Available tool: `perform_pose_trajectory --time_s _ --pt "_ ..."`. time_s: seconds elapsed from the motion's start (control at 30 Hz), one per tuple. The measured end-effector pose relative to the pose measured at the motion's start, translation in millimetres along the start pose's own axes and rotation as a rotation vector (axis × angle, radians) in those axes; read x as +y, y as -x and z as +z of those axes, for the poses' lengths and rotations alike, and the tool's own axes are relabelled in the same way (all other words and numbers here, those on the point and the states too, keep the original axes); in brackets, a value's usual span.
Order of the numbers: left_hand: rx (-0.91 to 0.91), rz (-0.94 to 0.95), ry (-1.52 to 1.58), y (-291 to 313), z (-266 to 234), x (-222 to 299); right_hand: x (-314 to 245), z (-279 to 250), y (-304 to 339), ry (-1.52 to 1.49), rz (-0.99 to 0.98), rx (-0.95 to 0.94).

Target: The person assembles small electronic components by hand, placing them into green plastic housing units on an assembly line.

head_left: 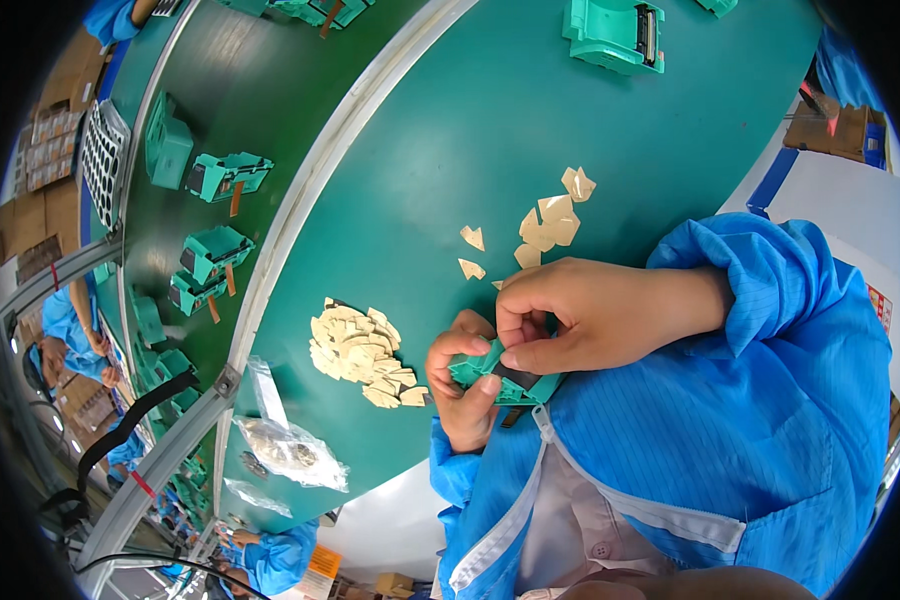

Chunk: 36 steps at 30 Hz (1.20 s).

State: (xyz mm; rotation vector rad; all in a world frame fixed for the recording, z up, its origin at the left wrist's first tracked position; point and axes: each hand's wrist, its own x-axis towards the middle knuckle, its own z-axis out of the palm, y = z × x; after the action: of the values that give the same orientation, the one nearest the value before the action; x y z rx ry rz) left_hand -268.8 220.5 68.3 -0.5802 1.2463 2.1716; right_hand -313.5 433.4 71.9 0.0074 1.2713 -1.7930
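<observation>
Both my hands hold a small teal plastic part (pixel 500 378) close to my chest, over the near edge of the green table (pixel 450 160). My left hand (pixel 460 385) grips it from below, thumb on its lower side. My right hand (pixel 580 315) comes in from the right and pinches its top with thumb and forefinger. A dark patch shows on the part between my fingers. A heap of beige paper scraps (pixel 360 355) lies just left of my left hand. More beige scraps (pixel 550 225) are scattered beyond my right hand.
A teal housing (pixel 615 32) stands at the table's far edge. Several more teal housings (pixel 215 255) ride the dark conveyor belt on the left, beyond a pale rail (pixel 320 170). A clear plastic bag (pixel 285 445) lies at the table's left end. Other workers in blue sit along the line.
</observation>
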Motion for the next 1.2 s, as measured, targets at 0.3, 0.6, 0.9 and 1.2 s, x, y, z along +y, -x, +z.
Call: perform_pose_trajectory --time_s 0.3,0.6,0.9,1.2 --pt "-0.006 0.002 -0.025 1 1 -2 0 0 2 0.017 -0.019 0.027" --pt "-0.008 0.005 -0.039 1 5 1 -4 -2 3 0.033 -0.006 0.023" --pt "-0.014 0.014 -0.055 3 4 0 -3 3 5 0.041 -0.026 0.090" --pt "0.029 0.027 -0.081 4 9 4 -2 8 11 -0.075 -0.043 0.170"
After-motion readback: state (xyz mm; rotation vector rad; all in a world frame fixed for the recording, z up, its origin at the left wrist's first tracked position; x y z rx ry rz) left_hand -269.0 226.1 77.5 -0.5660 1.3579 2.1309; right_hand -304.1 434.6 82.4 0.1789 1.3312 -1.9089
